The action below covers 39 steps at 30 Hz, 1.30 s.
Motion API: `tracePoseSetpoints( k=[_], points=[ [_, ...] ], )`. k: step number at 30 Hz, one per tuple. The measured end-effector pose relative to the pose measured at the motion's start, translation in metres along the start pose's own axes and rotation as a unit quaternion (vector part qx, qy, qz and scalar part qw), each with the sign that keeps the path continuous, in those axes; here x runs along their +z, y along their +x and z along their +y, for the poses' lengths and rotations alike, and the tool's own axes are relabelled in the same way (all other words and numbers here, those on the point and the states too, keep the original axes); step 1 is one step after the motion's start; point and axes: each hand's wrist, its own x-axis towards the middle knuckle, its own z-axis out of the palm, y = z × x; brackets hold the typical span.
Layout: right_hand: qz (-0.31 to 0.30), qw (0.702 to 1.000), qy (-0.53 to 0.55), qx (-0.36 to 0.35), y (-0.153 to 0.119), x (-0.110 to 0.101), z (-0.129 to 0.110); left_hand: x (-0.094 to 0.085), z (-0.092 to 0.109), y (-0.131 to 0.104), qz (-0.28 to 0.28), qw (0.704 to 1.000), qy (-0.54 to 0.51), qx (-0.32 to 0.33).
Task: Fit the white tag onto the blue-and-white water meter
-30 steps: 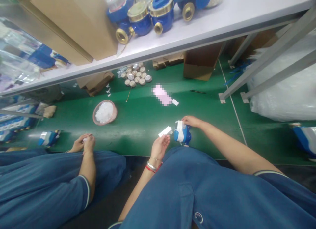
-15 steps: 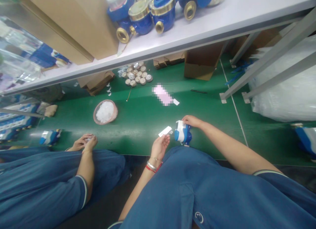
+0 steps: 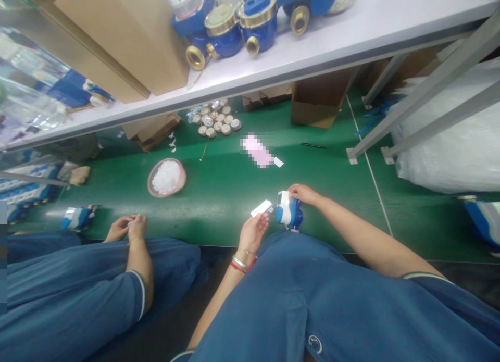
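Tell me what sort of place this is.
Most likely a water-meter assembly line in a factory. Blue brass-fitted meters crowd the shelf, a green conveyor belt runs past seated workers, and the right hand holds a meter while the left hand holds a white strip.

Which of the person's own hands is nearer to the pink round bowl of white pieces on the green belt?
Left. The left hand, holding a small white strip, lies right of the pink round bowl; the right hand is farther right, on the blue-and-white meter.
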Motion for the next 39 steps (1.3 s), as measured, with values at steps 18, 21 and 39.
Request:
tracePoseSetpoints(
  k=[18, 21, 39],
  points=[
    [-0.004, 0.951, -0.219, -0.218, -0.052, 0.079, -0.068, 0.005, 0.000, -0.008, -0.002, 1.000, 0.003, -0.001],
    [-0.033, 0.942, -0.258, -0.212, -0.053, 0.080, -0.071, 0.005, 0.001, -0.010, 0.001, 1.000, -0.001, 0.007],
    [0.133, 0.970, -0.192, 0.062, -0.150, -0.003, -0.035, 0.017, -0.001, -0.013, 0.014, 1.000, 0.015, -0.023]
  ],
)
